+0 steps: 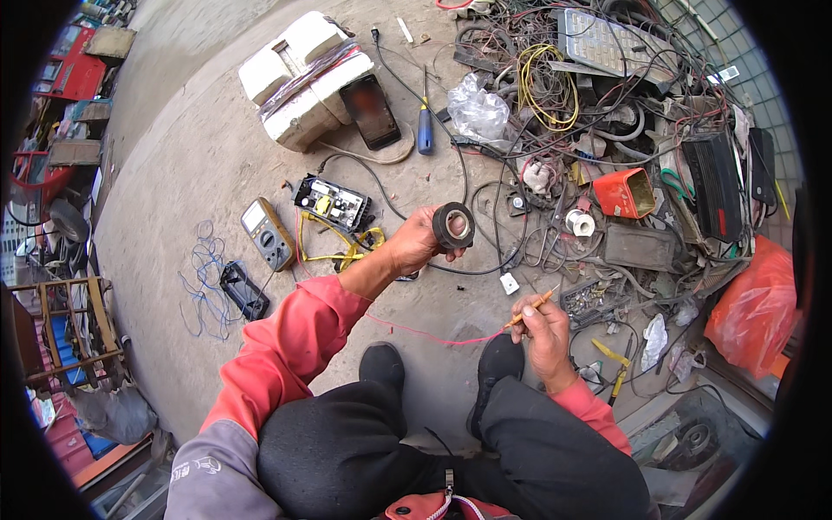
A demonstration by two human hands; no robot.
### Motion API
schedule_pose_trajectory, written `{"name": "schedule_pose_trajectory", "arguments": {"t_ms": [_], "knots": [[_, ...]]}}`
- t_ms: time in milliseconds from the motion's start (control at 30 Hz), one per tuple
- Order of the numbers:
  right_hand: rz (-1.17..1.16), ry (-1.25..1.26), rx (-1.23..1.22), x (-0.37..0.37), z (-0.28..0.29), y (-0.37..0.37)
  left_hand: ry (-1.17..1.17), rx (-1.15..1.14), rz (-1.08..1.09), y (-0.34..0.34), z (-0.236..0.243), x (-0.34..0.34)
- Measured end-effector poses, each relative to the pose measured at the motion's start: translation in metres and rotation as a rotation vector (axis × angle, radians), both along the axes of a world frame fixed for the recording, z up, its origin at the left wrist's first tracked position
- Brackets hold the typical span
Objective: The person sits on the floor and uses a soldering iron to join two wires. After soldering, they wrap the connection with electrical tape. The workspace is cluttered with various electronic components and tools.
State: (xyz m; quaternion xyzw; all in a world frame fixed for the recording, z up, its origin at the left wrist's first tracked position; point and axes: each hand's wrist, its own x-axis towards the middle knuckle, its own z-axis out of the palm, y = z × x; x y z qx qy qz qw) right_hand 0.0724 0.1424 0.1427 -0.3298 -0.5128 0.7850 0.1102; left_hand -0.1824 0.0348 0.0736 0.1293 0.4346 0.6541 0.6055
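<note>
My left hand [413, 242] is closed on a roll of black electrical tape [453, 225], held up above the ground with its round hole showing. In my right hand [546, 340], pinched between thumb and fingers, is an orange test probe [529, 309] with its tip toward the upper right. A thin red lead [416, 332] trails from the probe to the left, passing under my left forearm. Beyond that arm lie an opened circuit board in a black case [333, 203], a yellow-rimmed multimeter [269, 234] and a tangle of yellow wire [351, 256].
Ahead, a phone [370, 111] leans on a white foam block [303, 82], beside a blue-handled screwdriver [425, 128]. Cables, a solder spool [580, 223] and an orange-red box [624, 193] crowd the right. An empty black case [244, 290] lies left near blue wire [206, 277].
</note>
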Motion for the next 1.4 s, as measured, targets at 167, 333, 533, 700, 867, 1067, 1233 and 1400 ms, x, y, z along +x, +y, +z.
{"name": "schedule_pose_trajectory", "arguments": {"t_ms": [167,333,533,700,867,1067,1233,1400], "knots": [[0.276,0.196,0.366,-0.025,0.022,0.006,-0.040,0.034,-0.004,-0.013,0.011,0.009],[0.491,0.281,0.791,-0.051,0.049,-0.009,0.046,-0.051,0.023,-0.016,0.025,0.026],[0.552,0.282,0.923,-0.059,0.039,-0.018,0.173,-0.070,-0.051,-0.023,0.040,0.053],[0.557,0.145,0.811,-0.050,0.018,-0.013,0.200,-0.121,0.057,-0.034,0.037,0.055],[0.447,0.074,0.812,-0.040,0.024,-0.013,0.294,-0.191,0.128,-0.029,0.046,0.049],[0.517,0.212,0.805,-0.040,0.025,-0.025,0.476,-0.263,0.133,-0.028,0.032,0.057],[0.579,0.108,0.877,-0.032,0.016,-0.032,0.380,-0.280,0.215,-0.029,0.041,0.053],[0.488,0.169,0.898,-0.034,0.018,-0.028,0.512,-0.345,0.204,-0.029,0.040,0.050]]}}
